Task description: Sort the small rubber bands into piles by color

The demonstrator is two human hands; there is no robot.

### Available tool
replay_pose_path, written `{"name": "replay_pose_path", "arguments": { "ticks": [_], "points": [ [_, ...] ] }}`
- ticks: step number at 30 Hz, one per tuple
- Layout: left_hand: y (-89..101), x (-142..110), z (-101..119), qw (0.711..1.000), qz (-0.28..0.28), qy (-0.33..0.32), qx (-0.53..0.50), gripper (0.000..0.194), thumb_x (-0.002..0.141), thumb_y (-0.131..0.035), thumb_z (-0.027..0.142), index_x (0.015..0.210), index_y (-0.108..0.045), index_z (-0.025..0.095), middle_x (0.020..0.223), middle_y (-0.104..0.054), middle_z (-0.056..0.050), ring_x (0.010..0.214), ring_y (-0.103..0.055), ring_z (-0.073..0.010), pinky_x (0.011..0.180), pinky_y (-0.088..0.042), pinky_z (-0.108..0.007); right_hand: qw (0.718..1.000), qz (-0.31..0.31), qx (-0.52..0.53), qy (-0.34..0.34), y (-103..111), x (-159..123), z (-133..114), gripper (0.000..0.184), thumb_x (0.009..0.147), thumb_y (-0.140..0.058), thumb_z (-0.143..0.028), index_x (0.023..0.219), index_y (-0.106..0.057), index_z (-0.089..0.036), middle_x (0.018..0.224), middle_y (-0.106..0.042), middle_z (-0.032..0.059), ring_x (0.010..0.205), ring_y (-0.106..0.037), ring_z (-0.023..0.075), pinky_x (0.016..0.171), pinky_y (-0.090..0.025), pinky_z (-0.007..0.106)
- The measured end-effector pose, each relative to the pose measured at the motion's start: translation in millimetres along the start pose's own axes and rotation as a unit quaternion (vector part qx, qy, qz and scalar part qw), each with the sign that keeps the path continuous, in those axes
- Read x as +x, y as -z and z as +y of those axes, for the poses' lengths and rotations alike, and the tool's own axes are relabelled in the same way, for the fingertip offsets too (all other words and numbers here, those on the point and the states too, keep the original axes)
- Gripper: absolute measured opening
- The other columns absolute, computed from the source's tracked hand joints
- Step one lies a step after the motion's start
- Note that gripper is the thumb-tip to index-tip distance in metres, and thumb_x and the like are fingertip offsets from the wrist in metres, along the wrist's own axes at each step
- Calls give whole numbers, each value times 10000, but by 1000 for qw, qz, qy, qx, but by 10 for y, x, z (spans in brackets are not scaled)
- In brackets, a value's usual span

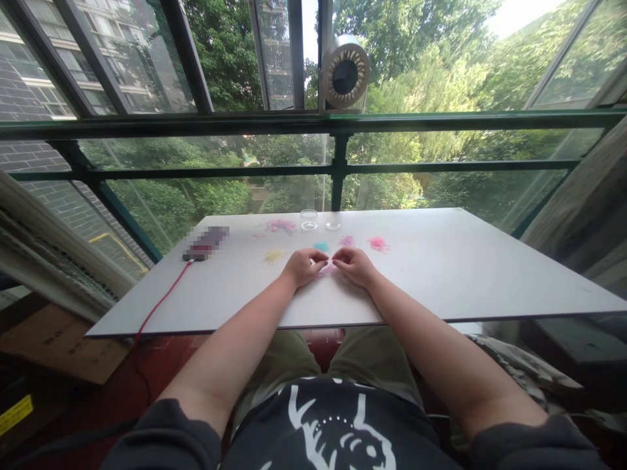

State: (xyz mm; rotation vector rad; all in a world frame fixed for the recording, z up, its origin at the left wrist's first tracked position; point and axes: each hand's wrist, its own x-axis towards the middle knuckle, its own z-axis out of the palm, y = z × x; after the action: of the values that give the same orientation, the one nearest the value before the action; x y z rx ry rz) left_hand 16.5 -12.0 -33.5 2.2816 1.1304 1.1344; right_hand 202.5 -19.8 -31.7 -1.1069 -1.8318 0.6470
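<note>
My left hand (304, 266) and my right hand (356, 266) meet near the front middle of the white table, fingertips a small gap apart. Thumb and forefinger are pinched on each hand; anything between them is too small to make out. Just below the fingertips lies a pinkish-purple pile of small thin bits (324, 271), partly hidden by my hands. Similar piles spread around: a teal pile (321, 246) and a purple pile (347, 241) right behind my hands, a coral-pink pile (379, 243) to the right, a yellow pile (273, 256) to the left.
Farther back are a larger pink pile (281, 226), a clear round container (309, 220) and a clear shallow piece (333, 225). At the left, a blurred-out dark device (208, 243) has a red cable (164, 295) hanging over the edge of the white table (465, 261).
</note>
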Motion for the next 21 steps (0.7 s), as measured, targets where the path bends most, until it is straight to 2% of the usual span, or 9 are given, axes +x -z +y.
{"name": "replay_pose_path", "arguments": {
  "ticks": [21],
  "points": [
    [-7, -4, -1, 1000, -2, 20, 7, 150, 743, -646, 275, 824, -705, 163, 768, -724, -25, 649, -633, -121, 684, -507, -235, 1000, 4, 17, 4, -24, 9, 61, 136, 706, -567, -269, 709, -634, -151, 562, -544, -18, 510, -427, 94, 497, -339, 222]
  ]
}}
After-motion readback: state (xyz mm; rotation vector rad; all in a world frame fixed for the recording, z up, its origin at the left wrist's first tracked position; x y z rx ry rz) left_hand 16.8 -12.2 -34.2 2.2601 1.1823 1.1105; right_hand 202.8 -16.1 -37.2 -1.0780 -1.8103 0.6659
